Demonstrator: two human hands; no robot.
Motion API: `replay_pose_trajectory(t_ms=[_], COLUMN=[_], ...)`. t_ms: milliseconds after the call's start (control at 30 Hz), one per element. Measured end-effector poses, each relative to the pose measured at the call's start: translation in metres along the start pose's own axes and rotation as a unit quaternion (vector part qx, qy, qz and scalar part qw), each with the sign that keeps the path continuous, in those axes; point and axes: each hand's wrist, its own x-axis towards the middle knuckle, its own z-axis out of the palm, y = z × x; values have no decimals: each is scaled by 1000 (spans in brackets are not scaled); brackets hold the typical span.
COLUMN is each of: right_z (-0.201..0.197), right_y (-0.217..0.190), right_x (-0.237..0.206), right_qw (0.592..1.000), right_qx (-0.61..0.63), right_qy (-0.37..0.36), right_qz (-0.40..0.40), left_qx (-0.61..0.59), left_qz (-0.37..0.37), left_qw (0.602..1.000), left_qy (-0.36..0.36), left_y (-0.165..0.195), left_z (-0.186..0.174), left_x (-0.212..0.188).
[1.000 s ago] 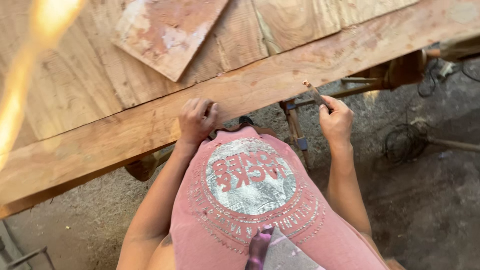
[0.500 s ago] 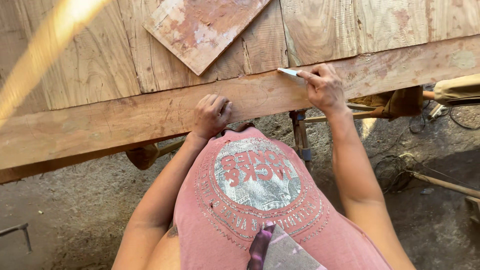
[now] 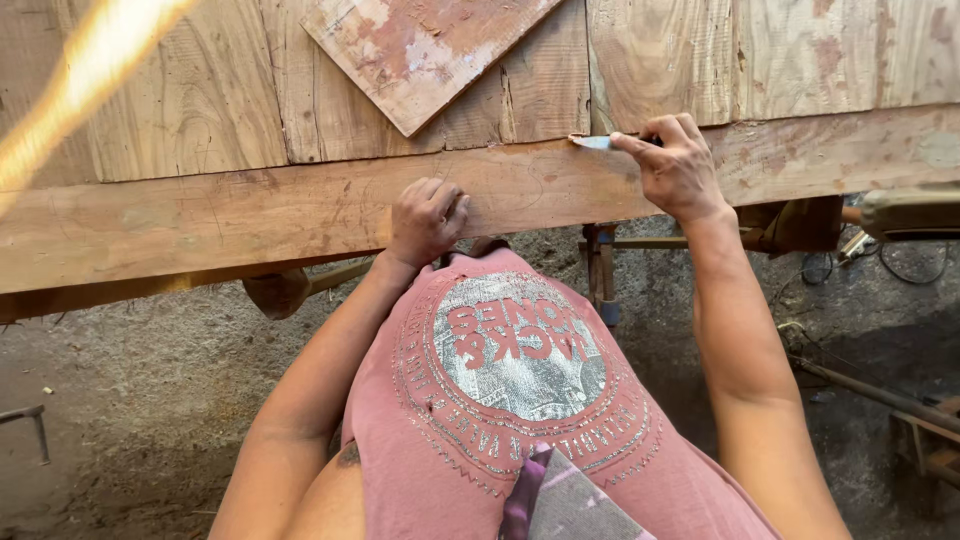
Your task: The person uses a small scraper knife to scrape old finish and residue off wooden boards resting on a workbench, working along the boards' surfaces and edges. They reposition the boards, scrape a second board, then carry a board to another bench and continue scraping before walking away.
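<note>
Our left hand (image 3: 425,220) is curled into a loose fist, knuckles up, forearm bare and reaching forward from the bent elbow. Our right hand (image 3: 675,170) reaches further out, arm nearly straight, fingers (image 3: 632,147) pinched together and pointing left, wrist slightly cocked.

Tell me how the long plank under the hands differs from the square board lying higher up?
The long plank is narrow and runs right across the view; the square board is short, wide and lies cornerwise. The plank is touched by both hands; the board by neither. Both are worn, reddish-stained wood.
</note>
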Motion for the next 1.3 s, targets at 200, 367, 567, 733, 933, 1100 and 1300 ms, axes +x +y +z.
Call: replay_pose_trajectory(t_ms=[200, 367, 567, 733, 933, 1100, 1300], right_z=[4, -9, -3, 0, -4, -24, -2], right_y=[0, 9, 2, 3, 8, -13, -82], right_x=[0, 2, 9, 8, 12, -18, -42], right_qw=[999, 992, 989, 995, 1000, 980, 921], right_qx=[26, 49, 125, 65, -5, -24, 70], right_qy=[-29, -101, -66, -71, -10, 11, 1], right_qz=[17, 61, 46, 40, 29, 199, 384], left_qx=[-11, -17, -22, -19, -28, -40, -38], left_qz=[-4, -7, -15, -5, -7, 17, -1], left_qw=[1000, 1000, 999, 1000, 999, 999, 999], left_qy=[-14, -15, -21, -14, -18, -8, -34], left_y=[4, 8, 8, 7, 14, 23, 30], left_z=[-3, -5, -4, -2, -2, -2, -8], left_x=[2, 5, 4, 4, 9, 25, 25])
